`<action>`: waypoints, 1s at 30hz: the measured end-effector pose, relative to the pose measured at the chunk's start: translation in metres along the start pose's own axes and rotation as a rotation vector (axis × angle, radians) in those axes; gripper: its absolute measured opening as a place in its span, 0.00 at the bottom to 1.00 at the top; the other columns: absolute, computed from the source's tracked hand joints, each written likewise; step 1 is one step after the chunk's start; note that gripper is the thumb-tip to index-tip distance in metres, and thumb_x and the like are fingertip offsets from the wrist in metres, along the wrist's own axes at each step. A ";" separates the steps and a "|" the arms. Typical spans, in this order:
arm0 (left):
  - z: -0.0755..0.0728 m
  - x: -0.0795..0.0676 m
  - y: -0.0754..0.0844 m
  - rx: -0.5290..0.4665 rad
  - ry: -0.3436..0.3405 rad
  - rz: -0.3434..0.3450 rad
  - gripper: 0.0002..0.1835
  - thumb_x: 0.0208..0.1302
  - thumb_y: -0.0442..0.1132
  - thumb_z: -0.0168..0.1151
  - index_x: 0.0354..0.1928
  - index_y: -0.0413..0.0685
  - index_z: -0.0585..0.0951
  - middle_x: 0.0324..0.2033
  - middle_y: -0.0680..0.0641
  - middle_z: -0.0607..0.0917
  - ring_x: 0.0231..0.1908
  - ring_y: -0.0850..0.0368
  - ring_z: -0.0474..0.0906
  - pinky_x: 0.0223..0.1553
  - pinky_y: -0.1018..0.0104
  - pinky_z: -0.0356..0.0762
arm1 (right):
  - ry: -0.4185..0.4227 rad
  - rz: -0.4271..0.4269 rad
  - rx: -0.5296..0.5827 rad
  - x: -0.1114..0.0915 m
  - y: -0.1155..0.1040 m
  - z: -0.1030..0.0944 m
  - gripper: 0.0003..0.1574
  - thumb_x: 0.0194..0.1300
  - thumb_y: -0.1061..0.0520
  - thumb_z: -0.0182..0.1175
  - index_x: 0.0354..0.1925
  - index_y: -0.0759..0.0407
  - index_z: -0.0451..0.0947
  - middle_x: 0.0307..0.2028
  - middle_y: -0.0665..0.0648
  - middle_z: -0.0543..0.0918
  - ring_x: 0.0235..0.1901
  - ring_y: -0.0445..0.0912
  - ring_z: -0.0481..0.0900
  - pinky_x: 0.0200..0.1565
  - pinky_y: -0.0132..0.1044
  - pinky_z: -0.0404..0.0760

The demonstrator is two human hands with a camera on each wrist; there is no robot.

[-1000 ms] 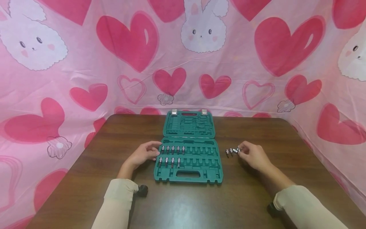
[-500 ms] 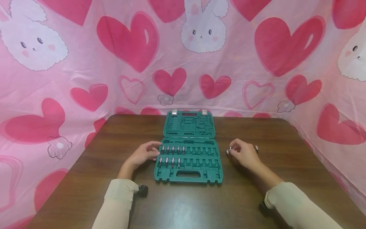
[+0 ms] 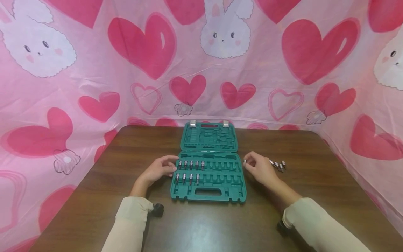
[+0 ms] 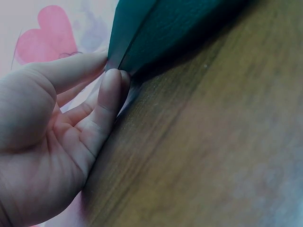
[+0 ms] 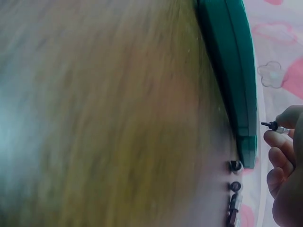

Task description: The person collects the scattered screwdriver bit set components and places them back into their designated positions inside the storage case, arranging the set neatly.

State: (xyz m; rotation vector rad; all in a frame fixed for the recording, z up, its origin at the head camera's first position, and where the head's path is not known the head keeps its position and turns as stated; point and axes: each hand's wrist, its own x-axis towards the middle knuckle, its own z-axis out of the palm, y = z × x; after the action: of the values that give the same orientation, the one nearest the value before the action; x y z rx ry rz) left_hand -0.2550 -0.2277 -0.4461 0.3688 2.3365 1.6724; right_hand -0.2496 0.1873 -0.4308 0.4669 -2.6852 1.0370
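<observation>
While the right hand (image 3: 260,169) pinches a small chrome-and-black bit socket (image 5: 273,126) between thumb and fingertip, that piece sits just beyond the right edge of the open green moulded-plastic case (image 3: 207,198), right of centre in the head view. Vacant slots (image 3: 221,178) take up the right part of both rows, leftward of the pinch. In the right wrist view the piece's long axis runs nearly level, dark tip leftward; the seated chrome bit sockets (image 3: 191,178) run roughly up and down the head frame. Several loose bit sockets (image 3: 276,164) lie on the brown wood-grain table (image 3: 207,227), just right of that hand. At the case's left side, the left hand (image 3: 160,166) rests its loosely extended fingertips. Fingers cover most of the pinched piece in the head view, the loose ones overlap too much to count surely, and the left wrist view shows no slots.
</observation>
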 end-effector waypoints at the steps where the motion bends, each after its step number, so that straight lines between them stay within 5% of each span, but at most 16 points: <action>1: 0.000 0.000 0.000 -0.002 0.000 0.000 0.24 0.67 0.36 0.62 0.64 0.46 0.73 0.39 0.40 0.82 0.41 0.47 0.80 0.44 0.58 0.81 | 0.000 0.003 0.005 0.000 -0.002 0.001 0.07 0.62 0.60 0.66 0.39 0.55 0.78 0.28 0.49 0.81 0.29 0.46 0.76 0.35 0.41 0.77; 30: -0.001 0.002 -0.001 -0.013 -0.014 -0.004 0.24 0.67 0.36 0.62 0.65 0.45 0.72 0.40 0.40 0.82 0.40 0.47 0.81 0.44 0.58 0.81 | -0.031 0.014 0.084 0.016 -0.043 0.042 0.07 0.61 0.59 0.68 0.38 0.55 0.80 0.26 0.47 0.80 0.28 0.45 0.75 0.32 0.40 0.76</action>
State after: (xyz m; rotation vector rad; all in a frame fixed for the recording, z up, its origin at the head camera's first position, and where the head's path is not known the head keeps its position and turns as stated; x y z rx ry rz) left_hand -0.2575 -0.2278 -0.4474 0.3723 2.3139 1.6766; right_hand -0.2522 0.1252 -0.4297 0.4846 -2.6831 1.1595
